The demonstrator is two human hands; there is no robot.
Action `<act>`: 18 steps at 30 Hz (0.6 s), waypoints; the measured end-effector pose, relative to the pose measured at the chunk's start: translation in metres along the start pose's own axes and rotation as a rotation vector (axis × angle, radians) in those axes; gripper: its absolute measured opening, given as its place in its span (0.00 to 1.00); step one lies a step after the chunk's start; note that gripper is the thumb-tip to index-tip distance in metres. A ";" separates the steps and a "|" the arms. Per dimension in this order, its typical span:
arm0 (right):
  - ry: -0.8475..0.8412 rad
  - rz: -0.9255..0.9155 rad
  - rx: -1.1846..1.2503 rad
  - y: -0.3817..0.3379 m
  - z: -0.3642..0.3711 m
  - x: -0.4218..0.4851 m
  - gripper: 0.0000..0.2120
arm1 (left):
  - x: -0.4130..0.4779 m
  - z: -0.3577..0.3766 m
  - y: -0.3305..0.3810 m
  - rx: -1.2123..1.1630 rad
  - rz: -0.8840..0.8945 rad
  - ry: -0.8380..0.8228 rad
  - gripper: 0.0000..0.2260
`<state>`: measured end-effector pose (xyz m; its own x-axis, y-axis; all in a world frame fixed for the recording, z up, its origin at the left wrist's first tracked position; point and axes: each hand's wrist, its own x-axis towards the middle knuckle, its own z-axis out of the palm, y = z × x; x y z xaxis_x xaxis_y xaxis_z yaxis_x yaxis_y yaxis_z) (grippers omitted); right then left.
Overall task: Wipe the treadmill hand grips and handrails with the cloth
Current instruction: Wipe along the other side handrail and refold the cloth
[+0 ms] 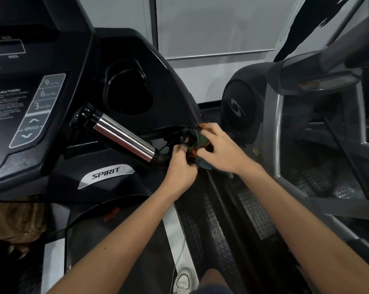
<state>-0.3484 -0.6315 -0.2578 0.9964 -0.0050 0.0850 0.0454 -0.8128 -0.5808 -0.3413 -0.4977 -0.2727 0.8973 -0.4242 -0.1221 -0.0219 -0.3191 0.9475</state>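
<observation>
A dark green and orange cloth (pixel 197 138) is bunched around the black handrail where it meets the right side of the treadmill console. My left hand (pixel 180 166) pinches the cloth's lower left part. My right hand (pixel 218 148) grips the cloth from the right, its fingers curled over the top. A chrome and black hand grip (pixel 120 135) slants out from the console just left of my hands. Most of the handrail under the cloth is hidden.
The treadmill console (pixel 37 107) with speed buttons fills the left. A black cup holder (pixel 128 92) sits above the hand grip. A grey exercise machine (pixel 277 128) stands close on the right. The treadmill deck side rail (pixel 175 225) runs below my arms.
</observation>
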 end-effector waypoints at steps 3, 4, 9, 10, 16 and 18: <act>0.059 0.016 0.042 0.000 0.006 -0.007 0.19 | -0.001 0.000 0.001 -0.014 0.001 0.007 0.17; 0.063 0.039 0.085 -0.001 0.006 -0.007 0.19 | -0.001 0.000 0.002 -0.021 0.001 0.011 0.18; 0.079 0.250 0.468 0.007 0.010 -0.007 0.08 | -0.003 -0.002 0.003 -0.016 -0.008 -0.019 0.28; 0.081 0.307 0.548 0.007 0.010 -0.005 0.07 | -0.002 -0.002 0.003 -0.021 -0.017 -0.022 0.28; 0.011 0.569 0.847 0.005 0.004 0.001 0.12 | -0.001 -0.002 0.001 -0.053 -0.060 -0.023 0.30; 0.080 0.570 0.789 0.003 0.006 0.002 0.11 | 0.000 -0.001 0.000 -0.058 -0.058 -0.020 0.30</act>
<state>-0.3463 -0.6304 -0.2645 0.8776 -0.3392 -0.3387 -0.3772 -0.0528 -0.9246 -0.3412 -0.4965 -0.2727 0.8871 -0.4238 -0.1827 0.0561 -0.2939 0.9542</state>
